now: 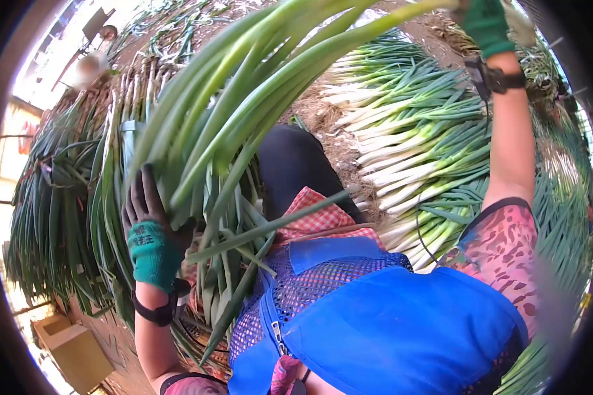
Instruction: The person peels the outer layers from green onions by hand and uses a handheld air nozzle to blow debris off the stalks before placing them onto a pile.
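A bunch of long green onions (pixel 244 85) arches across the upper middle, its green leaves hanging down to the left. My right hand (pixel 486 25), in a green glove, is raised at the top right and closed around the pale end of the bunch; its fingers are partly cut off by the frame's edge. On the left, my left hand (pixel 155 227), in a green and dark glove, lies with fingers spread against the hanging leaf tips. Some loose leaves droop below it, next to my blue vest (pixel 402 329).
Rows of green onions with white stalks (pixel 402 158) lie on the ground to the right. Large upright bundles of green onions (pixel 53 217) stand at the left. A cardboard box (pixel 72 352) sits at the lower left. My dark-clothed knee (pixel 300 168) is between the piles.
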Demonstrator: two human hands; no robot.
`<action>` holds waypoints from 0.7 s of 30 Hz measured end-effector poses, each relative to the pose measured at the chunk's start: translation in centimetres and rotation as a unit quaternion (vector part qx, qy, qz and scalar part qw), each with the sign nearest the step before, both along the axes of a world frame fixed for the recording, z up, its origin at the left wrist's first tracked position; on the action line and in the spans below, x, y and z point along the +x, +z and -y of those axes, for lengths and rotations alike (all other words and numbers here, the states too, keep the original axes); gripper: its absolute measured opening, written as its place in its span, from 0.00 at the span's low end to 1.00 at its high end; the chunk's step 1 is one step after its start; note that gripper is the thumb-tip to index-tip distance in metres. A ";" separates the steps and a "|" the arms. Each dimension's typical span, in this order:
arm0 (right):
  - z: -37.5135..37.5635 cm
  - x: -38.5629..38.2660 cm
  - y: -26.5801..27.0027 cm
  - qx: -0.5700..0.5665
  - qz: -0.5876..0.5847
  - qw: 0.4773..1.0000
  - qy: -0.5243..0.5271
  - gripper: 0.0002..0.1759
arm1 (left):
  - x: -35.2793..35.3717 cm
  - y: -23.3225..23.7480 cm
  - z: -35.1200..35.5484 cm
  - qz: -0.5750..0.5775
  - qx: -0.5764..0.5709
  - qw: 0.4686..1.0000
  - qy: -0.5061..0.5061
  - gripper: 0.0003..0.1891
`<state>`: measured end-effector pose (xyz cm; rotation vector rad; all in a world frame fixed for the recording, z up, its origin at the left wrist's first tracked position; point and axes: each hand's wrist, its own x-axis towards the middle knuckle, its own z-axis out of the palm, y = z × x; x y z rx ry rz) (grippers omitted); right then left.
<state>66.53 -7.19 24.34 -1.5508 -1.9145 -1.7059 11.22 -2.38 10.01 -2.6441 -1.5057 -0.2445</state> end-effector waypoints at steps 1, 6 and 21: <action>2.1 1.8 -0.2 -0.016 -0.089 0.995 -0.049 0.32 | -0.4 -1.4 -0.4 0.005 -0.020 1.000 0.000 0.59; 9.5 11.7 -5.5 0.059 -0.250 0.922 -0.290 0.17 | -1.9 -6.8 -1.2 -0.022 -0.129 0.991 -0.007 0.55; 13.9 8.2 -50.1 -0.419 -0.546 0.497 -0.528 0.20 | -1.6 -9.1 -4.2 0.060 -0.330 0.941 0.046 0.46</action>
